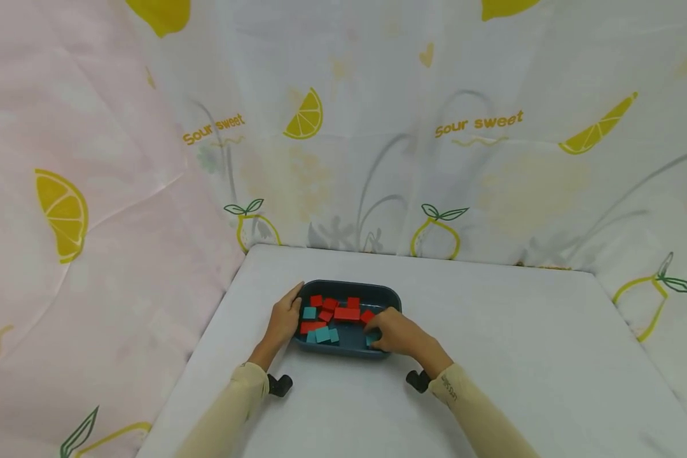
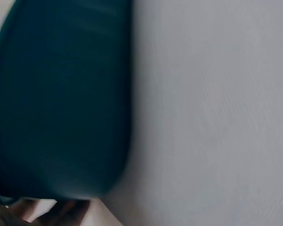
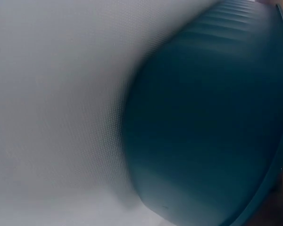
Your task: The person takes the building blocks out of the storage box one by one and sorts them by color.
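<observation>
A dark blue-green tray (image 1: 349,352) with rounded corners lies on the table with small red and teal blocks inside. My left hand (image 1: 282,323) grips its left end, thumb at the rim; in the left wrist view the tray's outer wall (image 2: 61,103) hides most of that hand. Over the right end my right hand (image 1: 399,332) reaches in from the side, its curled fingertips pinching a teal block (image 1: 369,340). A red block (image 1: 367,316) lies just beyond these fingers. The tray wall (image 3: 203,113) fills much of the right wrist view.
Several red blocks, among them a longer one (image 1: 346,314), lie in the tray's middle and left. Teal blocks (image 1: 323,334) cluster at its front left. The white table (image 1: 492,356) reaches back to a lemon-printed curtain (image 1: 372,127).
</observation>
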`<state>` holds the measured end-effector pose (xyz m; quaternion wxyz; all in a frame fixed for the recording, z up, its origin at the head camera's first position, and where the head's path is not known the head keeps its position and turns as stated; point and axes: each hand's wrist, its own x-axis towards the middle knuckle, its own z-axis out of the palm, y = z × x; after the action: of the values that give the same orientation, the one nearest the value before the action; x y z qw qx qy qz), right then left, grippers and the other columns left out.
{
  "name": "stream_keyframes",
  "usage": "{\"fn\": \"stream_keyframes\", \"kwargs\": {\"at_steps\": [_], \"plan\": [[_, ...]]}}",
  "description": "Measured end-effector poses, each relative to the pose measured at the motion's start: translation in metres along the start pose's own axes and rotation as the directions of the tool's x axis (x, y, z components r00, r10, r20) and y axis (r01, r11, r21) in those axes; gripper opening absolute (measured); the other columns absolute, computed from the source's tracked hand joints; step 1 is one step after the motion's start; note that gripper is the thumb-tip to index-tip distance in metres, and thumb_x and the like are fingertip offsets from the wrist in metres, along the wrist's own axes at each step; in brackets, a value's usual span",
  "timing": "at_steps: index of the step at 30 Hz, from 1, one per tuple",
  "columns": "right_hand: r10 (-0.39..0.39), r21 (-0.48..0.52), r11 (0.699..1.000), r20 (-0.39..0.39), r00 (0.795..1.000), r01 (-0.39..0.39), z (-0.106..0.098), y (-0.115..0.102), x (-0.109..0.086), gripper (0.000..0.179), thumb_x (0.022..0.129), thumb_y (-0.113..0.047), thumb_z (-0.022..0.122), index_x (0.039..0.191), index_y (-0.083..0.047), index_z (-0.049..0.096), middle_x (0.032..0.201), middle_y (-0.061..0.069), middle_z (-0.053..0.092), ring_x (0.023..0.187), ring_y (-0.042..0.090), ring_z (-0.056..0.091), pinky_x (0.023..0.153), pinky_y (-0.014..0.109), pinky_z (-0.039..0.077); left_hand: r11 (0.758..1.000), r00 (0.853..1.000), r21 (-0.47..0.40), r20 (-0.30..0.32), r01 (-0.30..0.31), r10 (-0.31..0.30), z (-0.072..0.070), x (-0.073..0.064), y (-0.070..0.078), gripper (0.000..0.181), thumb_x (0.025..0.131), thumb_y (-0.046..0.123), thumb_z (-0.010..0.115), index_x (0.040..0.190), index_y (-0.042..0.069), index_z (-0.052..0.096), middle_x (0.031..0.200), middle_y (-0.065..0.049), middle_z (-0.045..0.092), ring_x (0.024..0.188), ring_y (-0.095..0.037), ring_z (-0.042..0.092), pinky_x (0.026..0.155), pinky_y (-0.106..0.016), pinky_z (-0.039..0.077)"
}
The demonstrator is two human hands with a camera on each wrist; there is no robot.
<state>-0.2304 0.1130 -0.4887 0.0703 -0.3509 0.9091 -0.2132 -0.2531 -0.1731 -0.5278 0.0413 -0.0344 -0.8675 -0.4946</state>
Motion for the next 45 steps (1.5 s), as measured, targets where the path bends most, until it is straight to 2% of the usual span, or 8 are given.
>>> {"fn": "stream_keyframes", "kwargs": {"at_steps": [8,12,16,21,28,32,37,45], "plan": [[0.011,-0.005,1.000,0.012,1.000,-0.010,0.001,0.002,-0.002,0.026,0.079,-0.016,0.082,0.103,-0.008,0.077,0.099,-0.002,0.073,0.091,0.012,0.065,0.083,0.033,0.055,0.997,0.997,0.033,0.014,0.072,-0.072,0.000,-0.007,0.005,0.046,0.105,0.020,0.042,0.151,0.015,0.038,0.152,-0.010,0.038,0.141,-0.030,0.032,0.114,-0.049,0.026],[-0.016,-0.006,1.000,-0.002,1.000,0.015,-0.001,0.003,-0.002,0.025,0.079,-0.015,0.082,0.103,-0.007,0.077,0.098,-0.001,0.073,0.091,0.013,0.066,0.082,0.031,0.055,0.997,0.997,0.035,0.019,0.068,-0.069,0.001,-0.006,0.004,0.046,0.106,0.023,0.041,0.151,0.018,0.038,0.152,-0.008,0.039,0.141,-0.029,0.033,0.114,-0.049,0.027],[-0.070,0.013,0.997,-0.048,0.996,0.071,-0.010,0.003,-0.005,0.026,0.081,-0.014,0.081,0.104,-0.004,0.076,0.099,0.002,0.073,0.093,0.015,0.067,0.081,0.030,0.056,0.998,0.999,0.035,-0.004,0.051,-0.051,0.000,-0.006,0.003,0.044,0.106,0.023,0.041,0.150,0.018,0.041,0.151,-0.007,0.041,0.140,-0.028,0.035,0.114,-0.048,0.028],[-0.082,0.018,0.996,-0.135,0.987,0.085,-0.033,0.005,-0.012,0.026,0.082,-0.011,0.079,0.106,-0.001,0.075,0.100,0.006,0.072,0.093,0.019,0.067,0.080,0.033,0.056,0.998,0.999,0.050,-0.022,0.043,-0.042,-0.001,-0.007,0.003,0.043,0.105,0.022,0.043,0.148,0.017,0.044,0.149,-0.008,0.043,0.139,-0.028,0.037,0.113,-0.048,0.030],[0.041,0.062,0.998,-0.224,0.974,-0.028,-0.078,0.024,-0.030,0.029,0.083,-0.009,0.078,0.109,0.001,0.072,0.102,0.009,0.071,0.091,0.024,0.068,0.080,0.038,0.058,0.997,0.999,0.059,-0.024,0.043,-0.041,-0.002,-0.007,0.002,0.044,0.106,0.022,0.042,0.149,0.017,0.043,0.150,-0.007,0.043,0.139,-0.027,0.037,0.113,-0.048,0.030],[0.138,0.081,0.989,-0.238,0.961,-0.122,-0.087,0.043,-0.044,0.030,0.084,-0.007,0.076,0.111,0.004,0.070,0.104,0.012,0.070,0.092,0.028,0.068,0.081,0.041,0.058,0.997,0.998,0.067,-0.037,0.043,-0.040,-0.002,-0.009,0.002,0.043,0.106,0.023,0.043,0.149,0.018,0.043,0.149,-0.008,0.043,0.139,-0.028,0.037,0.113,-0.048,0.030],[0.225,0.097,0.973,-0.224,0.948,-0.208,-0.078,0.069,-0.056,0.030,0.085,-0.005,0.074,0.112,0.007,0.069,0.105,0.017,0.069,0.093,0.032,0.068,0.080,0.040,0.058,0.997,0.998,0.071,-0.054,0.043,-0.039,-0.002,-0.010,0.001,0.043,0.106,0.024,0.043,0.149,0.018,0.044,0.149,-0.007,0.044,0.138,-0.027,0.038,0.113,-0.048,0.030],[0.251,0.091,0.968,-0.234,0.939,-0.236,-0.052,0.094,-0.067,0.029,0.083,-0.004,0.075,0.108,0.009,0.069,0.103,0.020,0.069,0.091,0.030,0.068,0.078,0.038,0.058,0.997,0.998,0.071,-0.048,0.035,-0.032,-0.001,-0.011,0.000,0.043,0.106,0.025,0.043,0.148,0.018,0.044,0.148,-0.007,0.044,0.138,-0.028,0.038,0.113,-0.048,0.030]]}}
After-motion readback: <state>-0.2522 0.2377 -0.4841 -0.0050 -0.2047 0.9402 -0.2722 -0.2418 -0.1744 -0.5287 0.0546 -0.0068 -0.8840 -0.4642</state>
